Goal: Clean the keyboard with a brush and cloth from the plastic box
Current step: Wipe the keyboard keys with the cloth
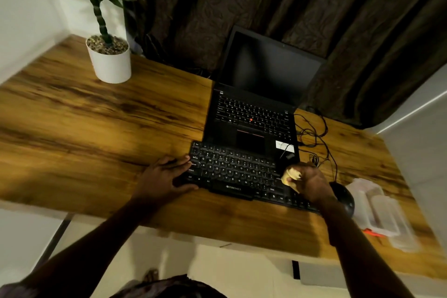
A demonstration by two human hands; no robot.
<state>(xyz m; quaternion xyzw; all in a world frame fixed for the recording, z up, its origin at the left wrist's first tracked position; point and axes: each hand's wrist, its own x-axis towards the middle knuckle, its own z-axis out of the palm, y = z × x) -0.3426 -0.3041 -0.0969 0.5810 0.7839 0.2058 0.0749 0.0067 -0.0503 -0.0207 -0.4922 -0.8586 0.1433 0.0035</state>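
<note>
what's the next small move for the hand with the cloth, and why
Probably wipe the cloth leftward along the keys: the right hand holds it bunched over the right of the keyboard, the left hand rests on its left end, and most rows lie between them.

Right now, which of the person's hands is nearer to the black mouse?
Right. The right hand, gripping a yellow cloth, is over the right end of the keyboard, just beside the mouse. The left hand rests at the opposite end, much farther away.

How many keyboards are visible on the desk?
2. A separate black keyboard lies near the front edge; the laptop's built-in keyboard is directly behind it. None seems hidden.
</note>
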